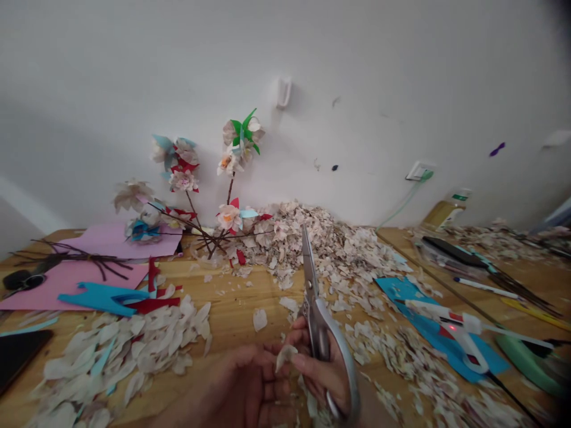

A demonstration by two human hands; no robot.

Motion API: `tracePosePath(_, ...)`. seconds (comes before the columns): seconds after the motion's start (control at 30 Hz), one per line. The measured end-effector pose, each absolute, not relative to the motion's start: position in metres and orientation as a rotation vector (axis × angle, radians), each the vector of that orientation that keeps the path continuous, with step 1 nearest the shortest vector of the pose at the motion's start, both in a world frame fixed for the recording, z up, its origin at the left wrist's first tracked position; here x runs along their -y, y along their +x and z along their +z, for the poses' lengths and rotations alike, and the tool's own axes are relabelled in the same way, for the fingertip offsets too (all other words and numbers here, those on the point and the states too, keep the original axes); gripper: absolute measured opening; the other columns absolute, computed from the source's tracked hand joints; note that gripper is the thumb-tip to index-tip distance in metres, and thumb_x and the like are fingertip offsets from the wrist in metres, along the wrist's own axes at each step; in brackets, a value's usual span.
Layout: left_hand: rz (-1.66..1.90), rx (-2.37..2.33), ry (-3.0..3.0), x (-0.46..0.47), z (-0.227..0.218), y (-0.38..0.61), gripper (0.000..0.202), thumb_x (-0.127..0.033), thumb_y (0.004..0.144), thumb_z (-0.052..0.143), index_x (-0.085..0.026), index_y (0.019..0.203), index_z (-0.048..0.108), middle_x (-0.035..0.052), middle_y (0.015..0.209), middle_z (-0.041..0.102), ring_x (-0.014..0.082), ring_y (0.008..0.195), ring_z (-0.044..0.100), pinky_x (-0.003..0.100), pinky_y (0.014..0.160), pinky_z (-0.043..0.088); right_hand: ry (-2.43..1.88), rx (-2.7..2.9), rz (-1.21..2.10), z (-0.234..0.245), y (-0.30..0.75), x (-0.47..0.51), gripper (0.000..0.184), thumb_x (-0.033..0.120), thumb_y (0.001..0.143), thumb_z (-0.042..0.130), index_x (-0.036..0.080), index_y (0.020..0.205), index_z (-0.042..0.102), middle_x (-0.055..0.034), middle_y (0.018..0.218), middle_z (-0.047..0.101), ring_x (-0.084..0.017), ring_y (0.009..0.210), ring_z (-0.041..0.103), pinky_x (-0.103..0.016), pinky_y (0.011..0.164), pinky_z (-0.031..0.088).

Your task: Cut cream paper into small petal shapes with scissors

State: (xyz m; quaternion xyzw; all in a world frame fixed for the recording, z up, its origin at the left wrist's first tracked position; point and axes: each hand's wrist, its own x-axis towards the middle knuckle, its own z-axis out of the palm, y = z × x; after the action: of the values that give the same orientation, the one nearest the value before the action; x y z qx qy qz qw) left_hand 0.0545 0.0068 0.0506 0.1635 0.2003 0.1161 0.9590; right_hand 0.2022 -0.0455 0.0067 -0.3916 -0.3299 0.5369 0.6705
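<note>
At the bottom middle of the head view, my left hand [241,380] pinches a small pale petal-shaped scrap [285,356] between its fingers. My right hand [323,374] grips large silver scissors [317,315] by their looped handle. Their closed blades point up and away from me, just beside the scrap. Both hands hover low over a wooden table [232,309], with loose pale scraps scattered beneath them. A large heap of mottled scraps [312,249] lies ahead against the wall.
Paper flowers on twigs [229,217] stand at the wall. Left lie pink paper [66,285], black-handled scissors [22,280], a petal pile [120,356] and a black slab [20,356]. Right lie blue paper [397,291], a glue gun [455,327] and a bottle [446,208].
</note>
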Motion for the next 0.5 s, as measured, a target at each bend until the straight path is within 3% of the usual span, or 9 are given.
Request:
tracePosePath(0.17, 0.164, -0.348, 0.291, -0.005, 0.045, 0.055, 0.016, -0.016, 0.07, 0.054, -0.006, 0.079, 0.064, 0.0044, 0.069, 0.067, 0.0125, 0.066, 0.062, 0.026, 0.068, 0.046, -0.852, 0.712, 1.305, 0.023, 0.201, 0.048, 0.047, 0.035, 0.057, 0.083, 0.021, 0.091, 0.054, 0.0021, 0.07, 0.068, -0.005, 0.048, 0.056, -0.013, 0.038, 0.03)
tracePosePath(0.27, 0.198, -0.378, 0.281, -0.003, 0.046, 0.055, 0.013, -0.013, 0.073, 0.054, -0.008, 0.079, 0.064, 0.0033, 0.066, 0.067, 0.0121, 0.067, 0.064, 0.024, 0.067, 0.047, -0.851, 0.753, 1.28, 0.025, 0.201, 0.048, 0.046, 0.035, 0.057, 0.083, 0.021, 0.091, 0.055, 0.0028, 0.07, 0.07, -0.002, 0.04, 0.046, -0.013, 0.034, 0.025)
tracePosePath(0.37, 0.234, -0.402, 0.333, -0.001, 0.051, 0.055, 0.02, -0.009, 0.075, 0.054, -0.01, 0.092, 0.064, 0.0038, 0.076, 0.069, 0.0101, 0.067, 0.064, 0.021, 0.067, 0.047, -0.843, 0.799, 1.267, 0.021, 0.201, 0.046, 0.043, 0.034, 0.06, 0.082, 0.023, 0.092, 0.055, 0.0048, 0.07, 0.069, 0.001, 0.032, 0.034, -0.013, 0.032, 0.023)
tracePosePath(0.5, 0.414, -0.45, 0.459, -0.002, 0.057, 0.057, 0.03, -0.009, 0.074, 0.059, -0.016, 0.104, 0.061, 0.0053, 0.094, 0.069, 0.0142, 0.081, 0.066, 0.023, 0.07, 0.048, -0.961, 0.78, 1.191, 0.014, 0.204, 0.046, 0.044, 0.039, 0.061, 0.08, 0.025, 0.094, 0.055, 0.0041, 0.079, 0.067, 0.002, 0.032, 0.032, -0.013, 0.032, 0.021)
